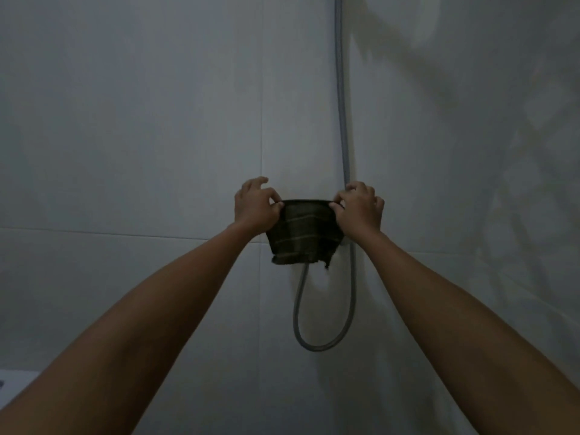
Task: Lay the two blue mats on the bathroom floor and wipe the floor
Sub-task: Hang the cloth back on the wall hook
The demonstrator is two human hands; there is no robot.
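Observation:
A small dark cloth (303, 233) with faint pale stripes hangs in front of the tiled wall at the centre of the view. My left hand (255, 208) pinches its upper left corner. My right hand (359, 208) pinches its upper right corner. The cloth's top edge is stretched flat between the two hands and its lower edge hangs loose and ragged. Both arms reach straight out toward the wall. No blue mat and no floor are in view.
A grey shower hose (343, 120) runs down the wall corner and loops below the cloth. Pale wall tiles (125, 136) fill the view. A white object's edge (12, 384) shows at the lower left.

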